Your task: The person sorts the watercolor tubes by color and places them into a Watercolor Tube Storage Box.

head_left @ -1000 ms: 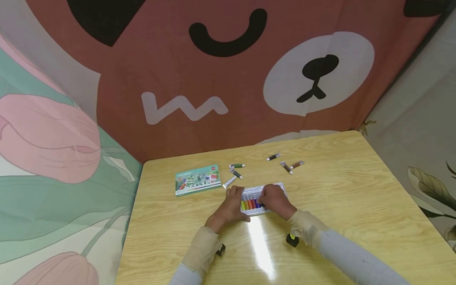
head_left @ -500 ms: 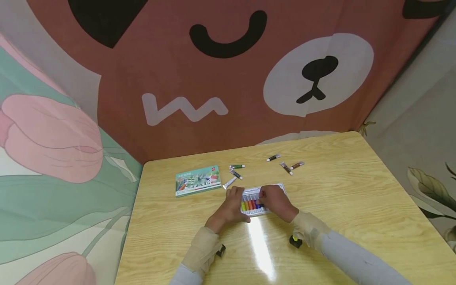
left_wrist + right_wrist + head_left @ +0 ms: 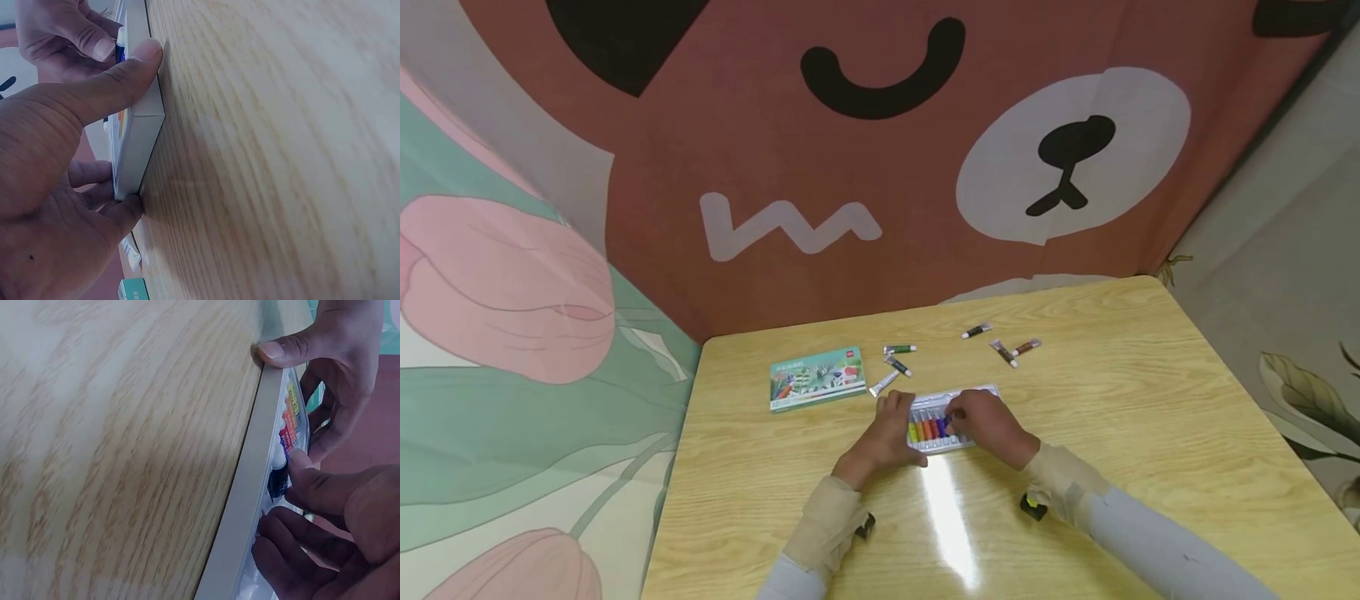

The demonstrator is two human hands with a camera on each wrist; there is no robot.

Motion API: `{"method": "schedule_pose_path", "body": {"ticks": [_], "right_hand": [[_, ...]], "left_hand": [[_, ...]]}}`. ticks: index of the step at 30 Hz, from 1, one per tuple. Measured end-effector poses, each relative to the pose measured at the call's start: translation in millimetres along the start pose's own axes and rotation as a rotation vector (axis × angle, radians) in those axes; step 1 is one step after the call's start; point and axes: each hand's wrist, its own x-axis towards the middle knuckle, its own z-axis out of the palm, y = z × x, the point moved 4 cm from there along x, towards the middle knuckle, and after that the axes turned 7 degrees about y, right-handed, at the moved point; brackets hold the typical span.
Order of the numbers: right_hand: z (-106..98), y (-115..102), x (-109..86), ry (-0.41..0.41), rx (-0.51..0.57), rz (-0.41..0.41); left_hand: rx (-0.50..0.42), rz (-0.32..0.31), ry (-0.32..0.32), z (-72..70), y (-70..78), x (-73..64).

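A white plastic tray (image 3: 938, 399) of paint tubes lies on the table, with yellow, orange, red and blue tubes (image 3: 929, 430) side by side in its left part. My left hand (image 3: 883, 437) grips the tray's left end, thumb on the near side and fingers round the far side. Over the tray's middle, my right hand (image 3: 988, 422) pinches a dark blue paint tube (image 3: 278, 479) with a white cap, beside the red and blue ones. That tube is mostly hidden by the fingers in the head view. Clear slots show under the right fingers.
A teal paint box (image 3: 817, 380) lies left of the tray. Loose tubes lie beyond it: a green one (image 3: 899, 349), a dark one (image 3: 897, 366), a white one (image 3: 883, 383), a black one (image 3: 977, 331) and two brownish ones (image 3: 1003, 353). A printed curtain (image 3: 775, 292) hangs behind the table.
My right wrist and forearm have shifted a little to the right, while the fingers remain over the tray's middle. The left hand and the tray have stayed in place.
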Motion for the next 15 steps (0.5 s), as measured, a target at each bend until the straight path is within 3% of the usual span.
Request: {"method": "schedule_pose_path", "body": {"ticks": [8, 15], "right_hand": [[2.5, -2.7, -0.6, 0.047, -0.107, -0.107], [4.1, -3.1, 0.1, 0.045, -0.129, -0.118]], "left_hand": [[0.013, 0.022, 0.002, 0.4, -1.4, 0.9], [0.005, 0.037, 0.016, 0.8, -1.7, 1.4]]}}
